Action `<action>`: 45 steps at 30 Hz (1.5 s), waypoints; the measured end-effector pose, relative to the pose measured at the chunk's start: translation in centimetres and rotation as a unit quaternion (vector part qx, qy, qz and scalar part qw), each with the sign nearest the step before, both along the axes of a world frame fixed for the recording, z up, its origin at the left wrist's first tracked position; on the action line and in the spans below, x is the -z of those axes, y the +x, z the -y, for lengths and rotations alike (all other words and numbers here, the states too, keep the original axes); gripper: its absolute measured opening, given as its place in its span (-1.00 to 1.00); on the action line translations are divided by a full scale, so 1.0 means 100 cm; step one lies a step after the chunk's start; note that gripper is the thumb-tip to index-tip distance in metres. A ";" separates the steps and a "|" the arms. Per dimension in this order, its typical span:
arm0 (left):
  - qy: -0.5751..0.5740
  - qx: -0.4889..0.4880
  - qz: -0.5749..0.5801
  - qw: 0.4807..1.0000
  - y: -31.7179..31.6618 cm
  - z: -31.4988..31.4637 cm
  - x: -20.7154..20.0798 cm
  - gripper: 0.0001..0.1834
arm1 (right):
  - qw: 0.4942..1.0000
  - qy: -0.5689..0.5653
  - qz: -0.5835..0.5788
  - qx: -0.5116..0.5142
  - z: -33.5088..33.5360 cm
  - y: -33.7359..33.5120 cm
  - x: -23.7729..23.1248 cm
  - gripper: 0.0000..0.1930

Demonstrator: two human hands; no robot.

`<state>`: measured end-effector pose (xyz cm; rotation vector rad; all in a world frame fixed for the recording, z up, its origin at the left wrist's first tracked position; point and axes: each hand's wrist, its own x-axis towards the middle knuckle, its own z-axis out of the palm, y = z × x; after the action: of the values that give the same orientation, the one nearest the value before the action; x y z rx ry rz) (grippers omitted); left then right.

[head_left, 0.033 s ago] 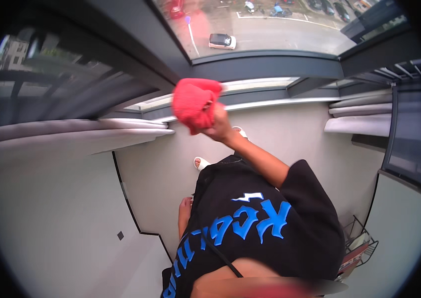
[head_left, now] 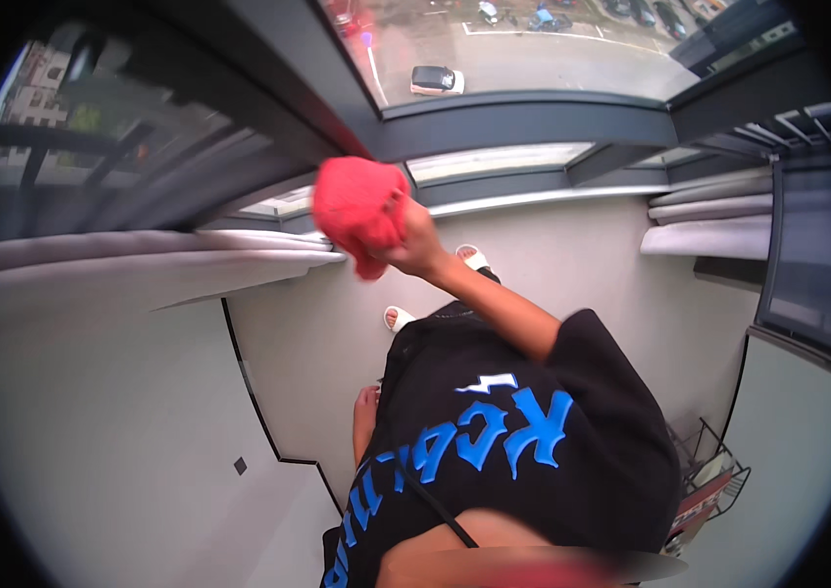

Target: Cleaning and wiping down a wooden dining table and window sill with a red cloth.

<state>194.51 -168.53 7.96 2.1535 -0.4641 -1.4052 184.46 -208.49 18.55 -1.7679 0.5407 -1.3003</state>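
The person wears a loose black T-shirt [head_left: 621, 461] with a wide short sleeve [head_left: 587, 343] that ends around the elbow. Across its front run large, jagged blue letters [head_left: 543, 431] with darker edging, upside down in this view, and near them sits a small white lightning bolt [head_left: 489, 383] outlined in blue. A thin black cord [head_left: 447, 514] slants over the chest from the neckline. Beyond the hem shows a black lower garment [head_left: 450, 315]. White open-toed slides [head_left: 476, 262] cover the feet, toes showing. The right hand [head_left: 418, 243] and left hand [head_left: 367, 397] are bare
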 end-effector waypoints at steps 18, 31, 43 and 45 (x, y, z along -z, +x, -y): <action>-0.073 -0.425 0.067 0.900 0.204 -0.261 0.012 -0.53 | 0.895 -0.220 -0.166 0.351 -0.053 0.269 -0.049 -0.47; -0.046 -0.402 -0.017 0.914 0.326 -0.278 0.002 -0.57 | 0.992 -0.068 0.054 0.093 -0.157 0.529 -0.006 -0.51; 0.118 -0.248 -0.119 0.954 0.274 -0.429 0.085 -0.55 | 0.819 -0.428 -0.364 0.112 -0.077 0.459 0.101 -0.76; 0.136 -0.351 -0.167 0.911 0.255 -0.421 0.082 -0.56 | 0.776 -0.454 -0.415 0.144 -0.063 0.426 0.095 -0.70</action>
<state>220.04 -126.39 -0.21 1.9107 0.6171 -1.3994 227.04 -202.18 9.05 -3.2385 0.7364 -0.9429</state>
